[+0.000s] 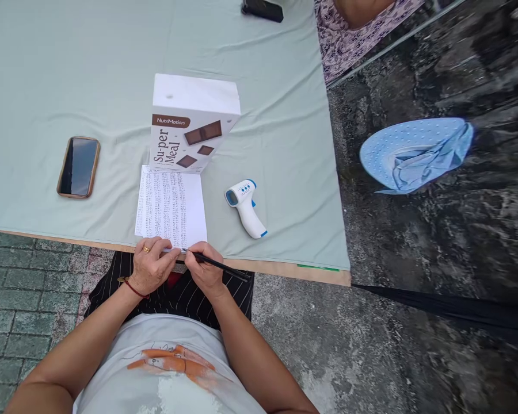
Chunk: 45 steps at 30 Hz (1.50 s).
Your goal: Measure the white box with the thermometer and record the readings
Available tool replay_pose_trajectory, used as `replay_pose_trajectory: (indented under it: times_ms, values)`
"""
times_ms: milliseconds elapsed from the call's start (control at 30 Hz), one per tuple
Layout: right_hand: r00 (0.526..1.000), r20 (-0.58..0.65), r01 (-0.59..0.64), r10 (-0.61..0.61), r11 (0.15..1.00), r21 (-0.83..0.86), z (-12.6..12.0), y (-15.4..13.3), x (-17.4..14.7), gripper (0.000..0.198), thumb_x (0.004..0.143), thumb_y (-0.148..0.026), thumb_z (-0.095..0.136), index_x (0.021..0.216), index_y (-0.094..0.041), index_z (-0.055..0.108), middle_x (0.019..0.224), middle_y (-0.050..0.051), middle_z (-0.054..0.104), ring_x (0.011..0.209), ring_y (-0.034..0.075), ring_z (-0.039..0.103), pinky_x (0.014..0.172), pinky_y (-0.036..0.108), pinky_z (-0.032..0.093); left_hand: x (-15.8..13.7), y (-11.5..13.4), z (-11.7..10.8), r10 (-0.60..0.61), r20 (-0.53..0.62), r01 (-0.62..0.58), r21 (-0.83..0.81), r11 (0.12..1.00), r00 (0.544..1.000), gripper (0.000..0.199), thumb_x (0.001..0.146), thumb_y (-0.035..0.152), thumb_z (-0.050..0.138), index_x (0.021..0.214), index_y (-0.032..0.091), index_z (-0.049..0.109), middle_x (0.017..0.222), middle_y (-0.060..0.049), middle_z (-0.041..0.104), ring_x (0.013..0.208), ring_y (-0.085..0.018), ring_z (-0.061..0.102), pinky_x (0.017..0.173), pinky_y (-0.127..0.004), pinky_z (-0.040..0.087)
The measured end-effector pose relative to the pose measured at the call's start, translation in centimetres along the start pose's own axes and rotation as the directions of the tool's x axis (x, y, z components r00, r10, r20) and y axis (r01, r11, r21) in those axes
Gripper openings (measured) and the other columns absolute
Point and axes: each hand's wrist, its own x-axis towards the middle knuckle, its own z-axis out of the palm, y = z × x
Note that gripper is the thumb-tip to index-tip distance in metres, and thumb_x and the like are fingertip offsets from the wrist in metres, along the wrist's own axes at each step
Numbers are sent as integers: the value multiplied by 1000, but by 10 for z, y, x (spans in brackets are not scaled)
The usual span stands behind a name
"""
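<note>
Sheets of white paper [194,213] lie at the table's near edge, with columns of small dark writing over much of the top page. My left hand [152,267] rests on their bottom edge, fingers bent and close together, holding the paper against the table. In my right hand [205,270] is a slim black pen [224,267], its tip at the page's lower edge and its back end pointing right. A white box [196,103] marked "NutriMotion Super Meal" stands upright just behind the paper. To the right lies a white and blue infrared thermometer [247,208].
A phone in a brown case [78,167] lies on the left of the green tablecloth [285,144]. At the far edge is a black object [262,10]. Part of another person [362,11] shows at top right. A light blue hat [414,152] lies beyond the right edge on a dark mottled surface.
</note>
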Motion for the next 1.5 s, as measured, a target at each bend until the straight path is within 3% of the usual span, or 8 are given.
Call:
replay_pose_trajectory:
  times_ms: [233,500,933,1500]
  values:
    - [1000,12,18,-18,1000,-20,0,0,1,16,81,-14,52,68,-23,54,60,-4,55,55,12,51,55,25,42,1,2,0,-3,-5,3,-4,1000,1000,14,84,14,65,95,23,70,87,-3,69,89,-18,58,82,-35,40]
    - [996,70,-59,60,998,-6,-1,2,-1,16,80,-16,51,66,-24,54,60,-3,56,56,13,51,56,27,43,0,0,0,-16,21,16,-12,1000,1000,16,87,16,61,96,25,71,88,-4,69,89,-18,59,83,-36,39]
    - [998,30,-55,55,998,8,-1,3,-1,15,80,-15,52,68,-24,53,59,-5,54,54,12,50,55,26,42,2,1,-2,-2,8,2,-8,1000,1000,14,85,14,64,94,23,70,88,-3,69,88,-19,58,83,-35,39]
    - [993,83,-83,83,997,0,-3,4,0,15,79,-16,51,67,-24,53,60,-4,54,55,13,51,55,27,43,1,1,-2,-9,27,9,-4,1000,1000,15,87,16,61,95,24,70,89,-3,70,89,-18,59,84,-37,39]
